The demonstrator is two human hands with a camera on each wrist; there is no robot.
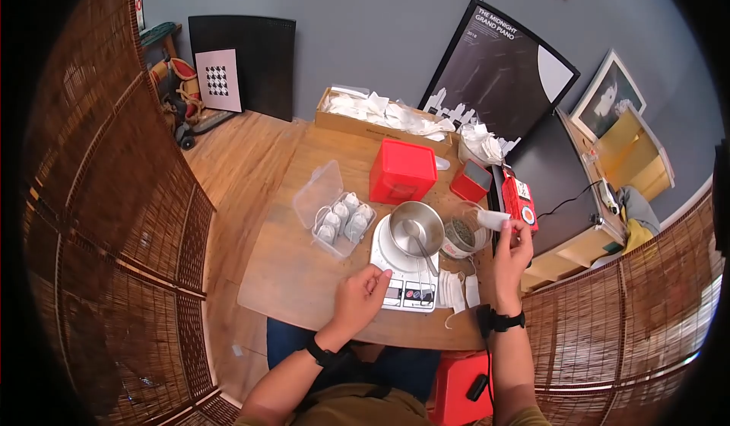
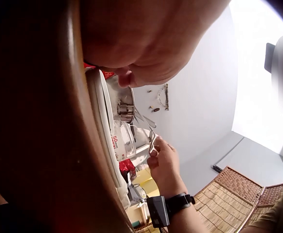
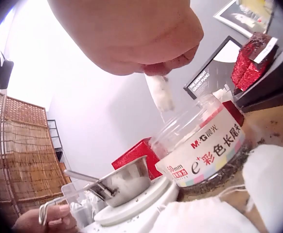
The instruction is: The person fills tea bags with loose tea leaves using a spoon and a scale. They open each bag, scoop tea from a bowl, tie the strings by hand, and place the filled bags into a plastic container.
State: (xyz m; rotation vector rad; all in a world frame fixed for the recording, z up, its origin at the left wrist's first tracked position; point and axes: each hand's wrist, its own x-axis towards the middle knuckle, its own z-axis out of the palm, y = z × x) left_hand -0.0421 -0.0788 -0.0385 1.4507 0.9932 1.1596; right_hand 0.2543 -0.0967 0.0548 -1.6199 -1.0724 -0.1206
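My right hand [image 1: 515, 253] pinches a small white pouch [image 1: 493, 220] over the rim of a clear plastic jar [image 3: 199, 145]. Dark specks show on the pouch in the right wrist view. Dried leaf bits [image 1: 459, 234] lie inside the jar. My left hand [image 1: 360, 297] hangs loosely curled at the near left corner of a white kitchen scale [image 1: 378, 255], holding nothing. On the scale stands a steel pot [image 1: 426, 217] with a spoon [image 1: 414, 232] leaning inside it. Flat white pouches with strings [image 1: 452, 291] lie right of the scale.
Left of the scale, an open clear box [image 1: 334, 253] holds several filled pouches. A red tin [image 1: 403, 169] and a smaller red box [image 1: 471, 181] stand behind. A cardboard box [image 1: 388, 132] of white pouches lines the back edge; a dark cabinet [image 1: 544, 175] flanks the right.
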